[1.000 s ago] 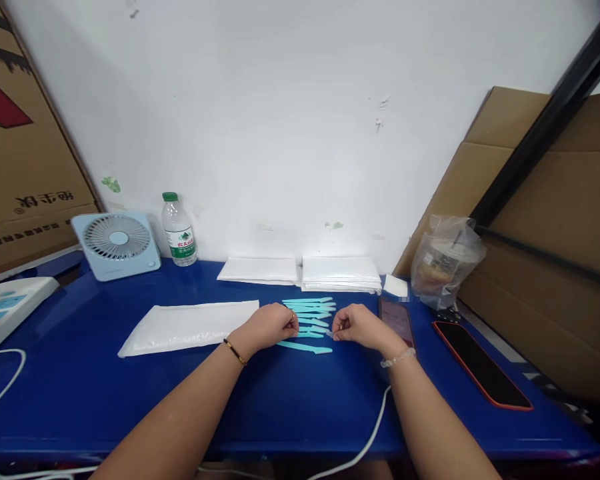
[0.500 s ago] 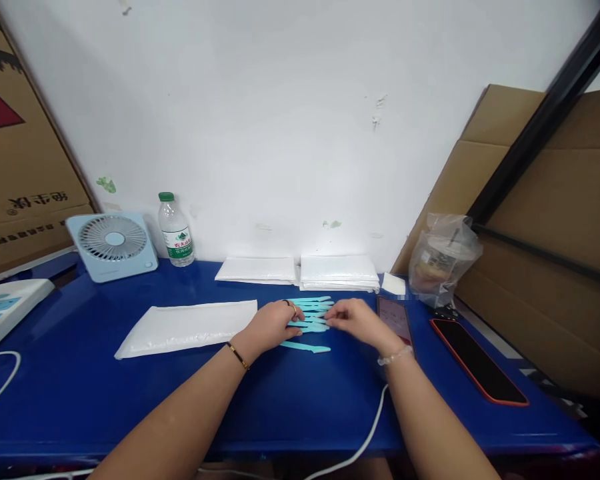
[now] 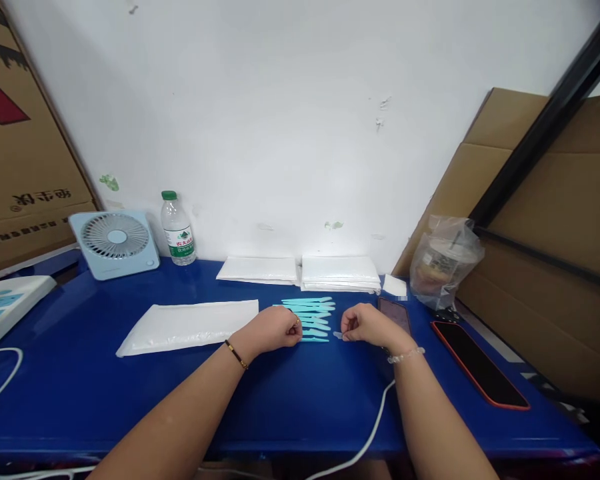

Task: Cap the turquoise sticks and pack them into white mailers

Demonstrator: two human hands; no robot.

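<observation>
Several slim turquoise eyebrow razors [image 3: 318,307] lie side by side in a row on the blue table, their blade ends pointing right. My left hand [image 3: 279,328] is closed in a pinch on the handle of the nearest razor [image 3: 315,340], at the front of the row. Its fingers hide the handle ends of some others. Just right of the row, my right hand [image 3: 363,323] pinches a small clear plastic cover [image 3: 338,335], apart from the razors.
A padded white pouch [image 3: 180,327] lies left, and two stacks of white pouches [image 3: 339,272] sit by the wall. Around them are a blue fan [image 3: 115,243], a water bottle [image 3: 179,230], a bagged cup [image 3: 443,263], two phones [image 3: 480,365] and a white cable [image 3: 375,423].
My right hand has drawn away rightward from the razor tips with the clear cover in its fingers. The nearest razor, loose before, now lies closer to the row under my left fingers.
</observation>
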